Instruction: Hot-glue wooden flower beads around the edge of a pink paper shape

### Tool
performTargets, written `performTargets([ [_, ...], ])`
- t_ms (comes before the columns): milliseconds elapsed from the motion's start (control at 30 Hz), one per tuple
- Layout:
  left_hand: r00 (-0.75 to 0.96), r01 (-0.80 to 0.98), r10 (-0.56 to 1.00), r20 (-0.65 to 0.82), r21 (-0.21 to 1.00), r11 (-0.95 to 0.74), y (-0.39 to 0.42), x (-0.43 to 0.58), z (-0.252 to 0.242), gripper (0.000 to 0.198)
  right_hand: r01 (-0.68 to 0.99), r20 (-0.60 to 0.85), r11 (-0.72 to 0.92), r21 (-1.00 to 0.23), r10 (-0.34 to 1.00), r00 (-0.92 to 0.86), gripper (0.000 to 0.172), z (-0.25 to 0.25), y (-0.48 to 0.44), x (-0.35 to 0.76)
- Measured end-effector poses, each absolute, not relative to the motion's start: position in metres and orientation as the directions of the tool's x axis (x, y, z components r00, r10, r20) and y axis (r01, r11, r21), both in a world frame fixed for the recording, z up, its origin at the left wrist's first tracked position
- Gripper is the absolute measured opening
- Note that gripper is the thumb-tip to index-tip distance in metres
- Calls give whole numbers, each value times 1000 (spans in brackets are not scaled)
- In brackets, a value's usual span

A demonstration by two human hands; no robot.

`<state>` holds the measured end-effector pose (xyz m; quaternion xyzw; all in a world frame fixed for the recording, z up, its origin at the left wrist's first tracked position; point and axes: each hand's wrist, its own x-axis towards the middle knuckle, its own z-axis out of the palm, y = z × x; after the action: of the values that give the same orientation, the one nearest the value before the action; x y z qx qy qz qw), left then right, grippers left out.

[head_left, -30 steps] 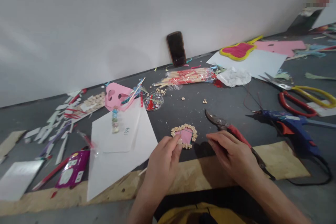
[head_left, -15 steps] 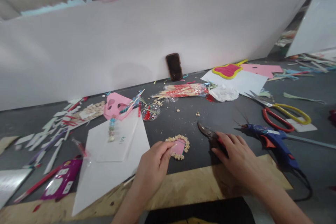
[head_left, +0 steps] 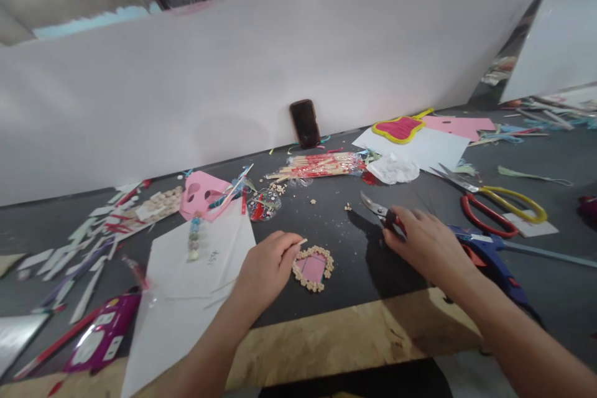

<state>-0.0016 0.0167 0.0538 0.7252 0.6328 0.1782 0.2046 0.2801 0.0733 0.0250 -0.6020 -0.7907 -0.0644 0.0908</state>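
My left hand point(head_left: 272, 261) pinches a thin light wooden stick point(head_left: 303, 241), whose tip pokes out past the fingertips. Just right of those fingers, a pink heart point(head_left: 314, 268) edged with small pale wooden pieces lies flat on the dark table. My right hand point(head_left: 415, 233) is closed round the handles of a pair of pruning shears point(head_left: 373, 205), lifted a little with the blades pointing up and left. Below the blades are a few loose pale pieces point(head_left: 347, 206). Behind my right forearm, a blue glue gun point(head_left: 494, 261) is partly hidden.
Red-and-yellow-handled scissors point(head_left: 489, 202) lie at the right. A phone point(head_left: 305, 123) leans on the white partition point(head_left: 233, 74), behind bagged wooden sticks point(head_left: 321, 165). White sheets point(head_left: 158, 323) and a pink cutout point(head_left: 203, 193) are left, with a purple glue gun point(head_left: 102, 333) near the edge.
My right hand has picked the pruning shears up off the table. My left hand has shifted up and left, taking the stick's tip away from over the heart.
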Motion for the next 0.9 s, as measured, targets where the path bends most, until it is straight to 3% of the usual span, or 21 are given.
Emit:
performTargets([
  [200, 107, 902, 993, 57, 414, -121, 41, -17, 50, 23, 948, 127, 317, 29, 940, -318, 27, 38, 136, 257],
  [333, 94, 908, 994, 56, 404, -109, 45, -28, 42, 23, 937, 93, 348, 21, 933, -348, 28, 36, 159, 240],
  [533, 54, 899, 996, 76, 429, -82, 35, -37, 35, 22, 839, 41, 534, -101, 845, -533, 26, 23, 169, 179],
  [900, -15, 888, 994, 105, 458, -34, 29, -47, 29, 23, 798, -94, 558, -228, 803, -589, 32, 11, 182, 152],
])
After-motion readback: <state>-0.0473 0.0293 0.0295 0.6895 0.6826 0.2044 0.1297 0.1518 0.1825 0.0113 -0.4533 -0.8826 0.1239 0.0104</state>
